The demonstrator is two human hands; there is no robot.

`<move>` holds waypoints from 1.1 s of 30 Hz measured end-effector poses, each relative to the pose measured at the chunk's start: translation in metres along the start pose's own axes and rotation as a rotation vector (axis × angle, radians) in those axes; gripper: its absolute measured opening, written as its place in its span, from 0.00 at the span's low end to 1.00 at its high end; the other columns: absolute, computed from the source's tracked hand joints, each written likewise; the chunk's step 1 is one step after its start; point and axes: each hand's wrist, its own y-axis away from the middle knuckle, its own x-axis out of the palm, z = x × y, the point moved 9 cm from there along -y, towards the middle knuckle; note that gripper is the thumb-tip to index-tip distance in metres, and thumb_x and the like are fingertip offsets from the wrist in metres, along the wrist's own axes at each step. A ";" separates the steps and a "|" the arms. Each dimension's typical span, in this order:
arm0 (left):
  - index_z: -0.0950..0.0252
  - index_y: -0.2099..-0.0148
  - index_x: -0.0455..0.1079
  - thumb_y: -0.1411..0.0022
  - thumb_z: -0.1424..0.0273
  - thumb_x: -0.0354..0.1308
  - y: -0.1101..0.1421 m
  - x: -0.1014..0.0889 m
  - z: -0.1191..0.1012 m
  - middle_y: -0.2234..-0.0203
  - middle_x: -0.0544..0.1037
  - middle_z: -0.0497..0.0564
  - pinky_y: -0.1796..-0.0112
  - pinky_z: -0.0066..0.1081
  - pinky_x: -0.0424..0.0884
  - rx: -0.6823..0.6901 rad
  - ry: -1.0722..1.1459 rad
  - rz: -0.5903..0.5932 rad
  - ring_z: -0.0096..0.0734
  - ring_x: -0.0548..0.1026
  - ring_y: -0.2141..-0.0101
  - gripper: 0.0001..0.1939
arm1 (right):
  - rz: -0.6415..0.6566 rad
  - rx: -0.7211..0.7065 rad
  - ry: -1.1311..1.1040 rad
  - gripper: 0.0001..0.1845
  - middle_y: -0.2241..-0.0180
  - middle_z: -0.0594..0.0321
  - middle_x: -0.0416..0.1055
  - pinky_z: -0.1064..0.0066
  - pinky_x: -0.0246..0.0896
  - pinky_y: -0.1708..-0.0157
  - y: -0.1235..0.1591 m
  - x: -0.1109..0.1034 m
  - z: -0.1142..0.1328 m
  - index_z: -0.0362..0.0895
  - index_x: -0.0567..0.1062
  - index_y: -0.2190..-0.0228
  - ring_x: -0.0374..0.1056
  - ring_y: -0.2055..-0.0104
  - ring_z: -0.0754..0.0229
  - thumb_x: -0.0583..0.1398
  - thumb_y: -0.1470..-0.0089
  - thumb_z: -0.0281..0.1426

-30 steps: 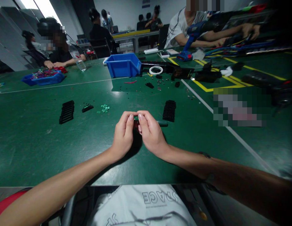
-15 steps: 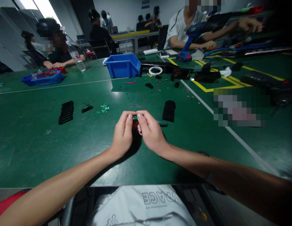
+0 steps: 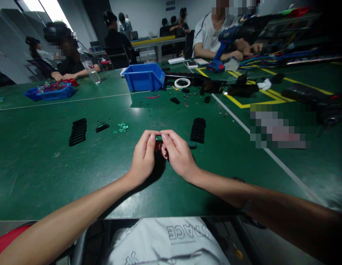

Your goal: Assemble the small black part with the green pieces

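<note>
Between my two thumbs and curled fingers I hold a small green circuit board [image 3: 159, 138]; most of it is hidden by the fingers. My left hand [image 3: 145, 154] grips its left end, and my right hand [image 3: 178, 154] grips the right end. Under the right hand's knuckles pokes the end of a dark pen-like tool [image 3: 192, 146] lying on the table. Just beyond it is a stack of black plastic parts [image 3: 198, 130]. Left of my hands lie a pile of small green boards [image 3: 122, 127], a black piece with small bits on it [image 3: 102, 127] and a second black stack [image 3: 77, 131].
A blue bin [image 3: 145, 78] stands further back, beside a roll of white tape [image 3: 182, 83] and scattered small parts. A blue cordless drill [image 3: 219, 55] stands at the back right near a co-worker's hands [image 3: 246, 48]. At the left are a blue tray of wires [image 3: 55, 91] and a bottle [image 3: 91, 70].
My hands stay almost in place; the right thumb has shifted slightly, showing a bit more of the green board. The co-worker at the back right has drawn an outstretched hand back in.
</note>
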 end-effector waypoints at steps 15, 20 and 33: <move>0.64 0.54 0.71 0.25 0.60 0.48 -0.001 -0.004 0.002 0.72 0.72 0.48 0.68 0.28 0.68 -0.015 -0.016 -0.021 0.29 0.70 0.71 0.15 | 0.050 0.036 -0.148 0.14 0.71 0.66 0.67 0.73 0.58 0.75 -0.001 0.006 0.002 0.44 0.72 0.55 0.64 0.73 0.65 0.62 0.38 0.39; 0.64 0.54 0.72 0.25 0.59 0.47 -0.002 -0.004 0.005 0.72 0.72 0.48 0.69 0.27 0.67 -0.028 -0.001 0.000 0.29 0.70 0.71 0.16 | 0.123 0.137 -0.293 0.16 0.74 0.70 0.64 0.74 0.54 0.80 -0.006 0.010 -0.003 0.43 0.72 0.57 0.59 0.77 0.68 0.65 0.43 0.39; 0.63 0.57 0.70 0.25 0.59 0.48 -0.001 0.001 0.011 0.73 0.68 0.48 0.69 0.28 0.64 -0.073 0.074 0.100 0.28 0.66 0.72 0.15 | 0.317 0.293 -0.528 0.19 0.78 0.73 0.62 0.75 0.45 0.81 -0.006 0.019 -0.013 0.44 0.75 0.52 0.51 0.81 0.71 0.66 0.45 0.35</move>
